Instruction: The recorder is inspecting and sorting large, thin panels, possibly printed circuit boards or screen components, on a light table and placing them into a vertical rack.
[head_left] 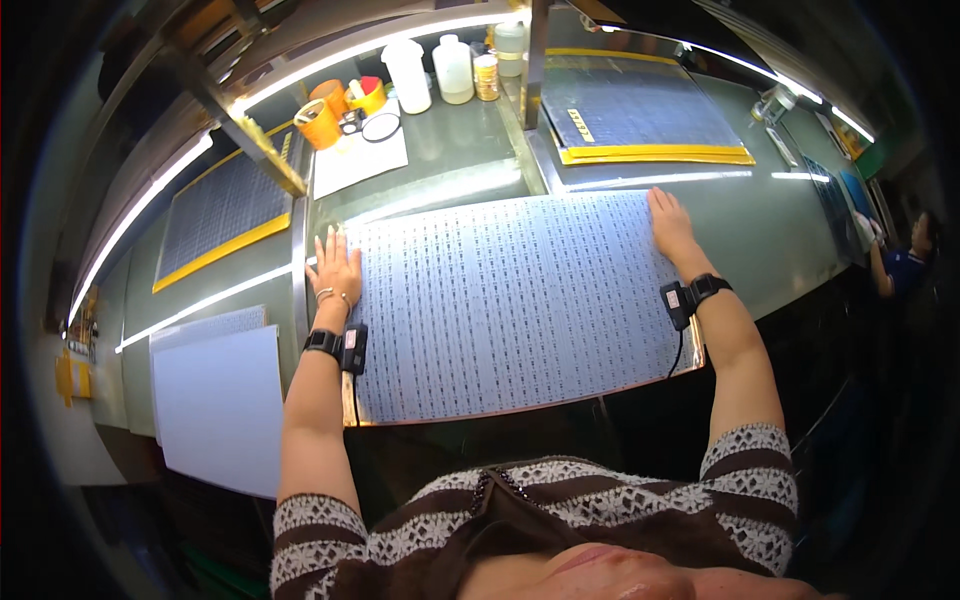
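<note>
A wide, pale bluish-white sheet (520, 300) with rows of small dark marks lies in front of me on the bench. Copper-coloured edges show along its near side. At its far left corner, my left hand (335, 270) rests with the fingers spread and the thumb side against the sheet's edge. My right hand (672, 222) lies at the far right corner, fingers stretched out and close together along the edge. Neither hand visibly lifts the sheet. Each wrist wears a black strap with a small box.
Left of me lies a stack of plain white sheets (220, 400). Dark panels with yellow edges stand at the far left (225, 205) and far right (640, 105). White bottles (407, 78) and orange tape rolls (318, 125) stand at the back. Another person (905, 262) is at far right.
</note>
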